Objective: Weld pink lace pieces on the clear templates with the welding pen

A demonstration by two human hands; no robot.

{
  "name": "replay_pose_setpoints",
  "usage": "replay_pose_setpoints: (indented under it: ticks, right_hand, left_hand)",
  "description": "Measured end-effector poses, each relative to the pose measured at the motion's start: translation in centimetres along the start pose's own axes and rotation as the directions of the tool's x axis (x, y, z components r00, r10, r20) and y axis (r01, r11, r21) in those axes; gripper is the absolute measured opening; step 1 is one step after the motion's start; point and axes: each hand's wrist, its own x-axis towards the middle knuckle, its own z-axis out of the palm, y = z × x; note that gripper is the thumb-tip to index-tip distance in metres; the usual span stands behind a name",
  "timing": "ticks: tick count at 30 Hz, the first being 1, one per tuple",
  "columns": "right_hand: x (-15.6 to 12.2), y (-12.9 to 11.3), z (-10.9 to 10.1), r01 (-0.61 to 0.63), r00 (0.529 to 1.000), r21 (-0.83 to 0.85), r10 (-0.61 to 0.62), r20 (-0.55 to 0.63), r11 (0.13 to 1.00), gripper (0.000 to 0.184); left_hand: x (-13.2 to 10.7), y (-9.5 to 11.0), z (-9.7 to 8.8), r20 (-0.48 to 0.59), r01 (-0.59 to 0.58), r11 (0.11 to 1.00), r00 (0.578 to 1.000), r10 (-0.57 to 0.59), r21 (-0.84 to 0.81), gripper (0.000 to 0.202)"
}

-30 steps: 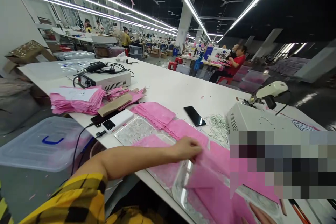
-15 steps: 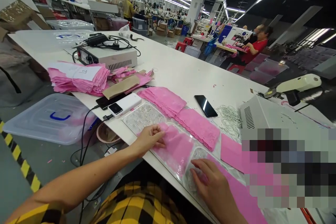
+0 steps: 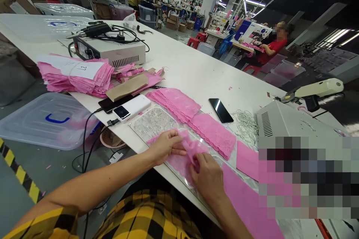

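Observation:
A thin pink fabric piece (image 3: 179,164) lies crumpled over the clear plastic sheet (image 3: 153,121) at the table's front edge. My left hand (image 3: 168,146) pinches its upper part, lifting a fold. From the right, my right hand (image 3: 207,173) has its fingers closed on the same fabric, close to the left. Just beyond my hands are two stacks of pink fabric pieces, a left stack (image 3: 179,102) and a right stack (image 3: 213,134). A long flat pink sheet (image 3: 246,201) extends beside my right forearm.
A black phone (image 3: 221,110), a heap of pale cord (image 3: 245,125) and a white power bank (image 3: 136,107) lie around the work. At left, a tied pink bundle (image 3: 81,76) sits before a grey box (image 3: 123,56) with cables. A blurred patch covers the lower right.
My right hand has moved left from the plastic onto the pink fabric and closed on it. The fabric, flatter before, is now bunched and partly raised. The view has shifted slightly.

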Motion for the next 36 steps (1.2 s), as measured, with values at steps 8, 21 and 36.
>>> replay_pose_setpoints:
  ticks: [8,21,36]
  right_hand:
    - [-0.7,2.0,-2.4,0.182,0.979,0.042,-0.177,-0.104,0.982,0.018]
    - [-2.7,0.2,-2.7,0.226,0.973,0.258,-0.233,-0.003,0.94,0.034]
    - [-12.7,7.3,-8.9,-0.323,0.927,-0.053,0.305,-0.218,0.945,0.021]
  left_hand:
    - [1.4,1.8,-1.2,-0.101,-0.1,0.991,0.989,0.109,0.091,0.027]
    - [-3.0,1.6,-6.2,0.334,-0.45,0.045,0.723,0.604,0.892,0.025]
    - [0.8,-1.3,-6.0,0.863,-0.614,-0.629,0.465,0.2,0.476,0.051]
